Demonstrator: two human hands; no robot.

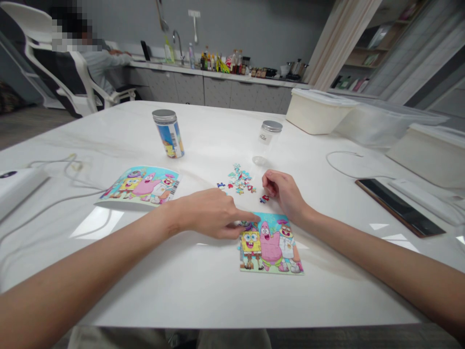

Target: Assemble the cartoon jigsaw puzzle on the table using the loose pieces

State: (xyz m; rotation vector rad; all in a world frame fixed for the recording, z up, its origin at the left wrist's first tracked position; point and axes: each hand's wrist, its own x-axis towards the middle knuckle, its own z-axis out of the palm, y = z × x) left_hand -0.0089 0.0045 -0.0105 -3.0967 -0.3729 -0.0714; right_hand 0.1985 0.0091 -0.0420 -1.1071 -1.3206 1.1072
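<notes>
A cartoon jigsaw puzzle lies assembled on the white table in front of me. My left hand reaches over its upper left corner, index finger stretched along the top edge and thumb apart below it. The other left fingers are curled under. Just beyond the puzzle's upper right, my right hand rests with its fingers curled in; whether anything is inside cannot be seen. A red and blue puzzle piece lies beside those fingers. Farther off is a loose heap of puzzle pieces, with a dark blue piece near it.
A printed picture sheet lies curled at left. Behind stand a lidded picture jar and a clear jar. A phone, cables and storage boxes are at right. A person sits by the far counter.
</notes>
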